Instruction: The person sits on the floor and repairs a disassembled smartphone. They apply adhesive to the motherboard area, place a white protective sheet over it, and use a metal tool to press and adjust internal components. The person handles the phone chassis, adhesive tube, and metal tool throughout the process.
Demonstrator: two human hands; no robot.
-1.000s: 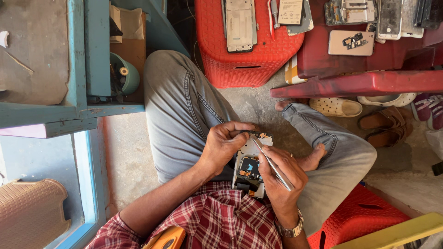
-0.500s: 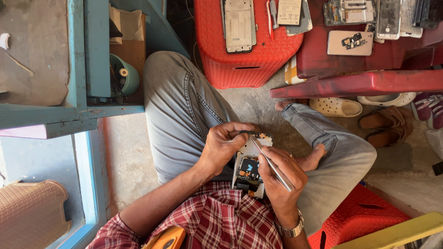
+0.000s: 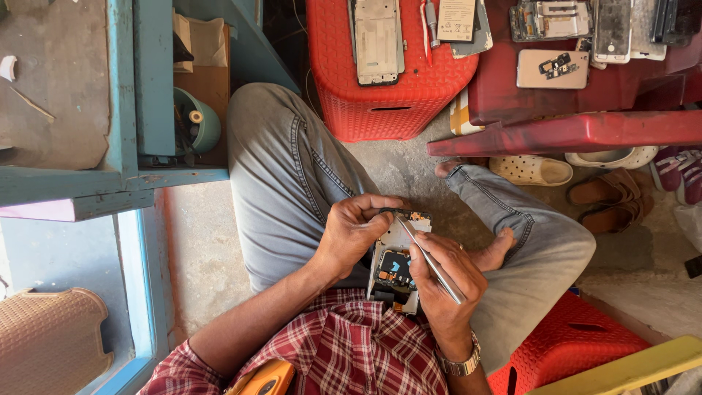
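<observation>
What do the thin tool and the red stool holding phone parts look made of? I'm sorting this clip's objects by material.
The thin tool in the right hand looks like bare metal: slim, silvery, glinting. The red stool looks like moulded plastic: uniform colour, woven-pattern sides, slight sheen.

View: a single head-worn camera, aimed steeply down over the chest.
Distance: the hands are seen close, at lower centre of the frame.
Reach: the floor and a red stool (image 3: 387,80) are taken in at upper centre.
</observation>
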